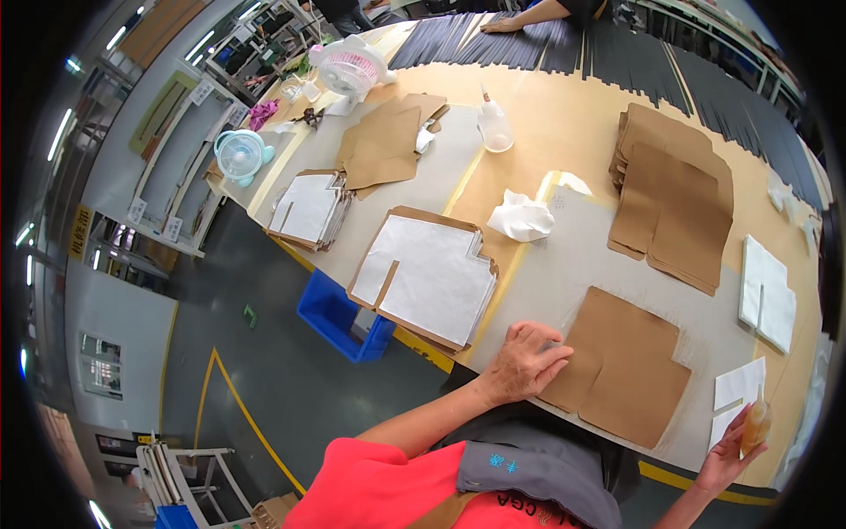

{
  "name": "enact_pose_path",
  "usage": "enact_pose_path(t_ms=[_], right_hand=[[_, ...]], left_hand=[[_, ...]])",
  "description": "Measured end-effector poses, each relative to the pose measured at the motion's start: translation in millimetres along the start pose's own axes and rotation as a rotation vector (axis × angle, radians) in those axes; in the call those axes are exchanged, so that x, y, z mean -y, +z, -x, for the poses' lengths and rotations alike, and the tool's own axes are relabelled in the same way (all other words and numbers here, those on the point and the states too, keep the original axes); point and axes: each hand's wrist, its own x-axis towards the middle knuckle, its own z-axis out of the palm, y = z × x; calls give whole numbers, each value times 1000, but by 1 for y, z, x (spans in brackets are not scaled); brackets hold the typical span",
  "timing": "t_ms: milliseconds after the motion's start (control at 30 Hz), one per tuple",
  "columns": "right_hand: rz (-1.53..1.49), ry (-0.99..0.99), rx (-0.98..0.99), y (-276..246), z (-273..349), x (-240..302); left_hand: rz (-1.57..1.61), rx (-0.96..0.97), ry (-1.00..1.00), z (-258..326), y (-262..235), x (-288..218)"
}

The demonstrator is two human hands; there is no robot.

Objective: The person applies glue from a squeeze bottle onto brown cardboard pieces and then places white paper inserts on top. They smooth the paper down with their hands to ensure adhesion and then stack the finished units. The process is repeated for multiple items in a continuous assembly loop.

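Observation:
My left hand (527,363) is closed at the near left edge of a brown sheet (636,370), which lies flat on the table before me. Something small and greyish shows between its thumb and fingers, too small to name. At the right, my right hand (727,454) grips a squeeze bottle (756,427) of amber liquid with a narrow tip. Beside that bottle lies a white notched sheet (737,394). Left of the brown sheet rests a stack of white notched sheets backed with brown (432,278).
Brown sheets are piled (674,207) at the back right, near a white stack (767,294). Crumpled tissue (522,217) and another squeeze bottle (495,128) stand mid-table. Fans (351,69) sit at the far left. Another person's hand (502,26) rests on dark strips (546,46). A blue bin (339,317) is below.

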Motion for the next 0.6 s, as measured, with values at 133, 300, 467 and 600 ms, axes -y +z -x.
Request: enact_pose_path(t_ms=[133,300,467,600], right_hand=[[74,-55,-32,13,1,-4],[303,-131,-84,14,4,-15],[323,-8,17,10,9,-17],[436,-332,-247,17,12,-26]], left_hand=[[2,-20,-7,-2,3,1],[-3,-35,-26,-1,-1,1],[-13,-20,-39,2,-4,2],[-25,8,-32,-8,5,3]])
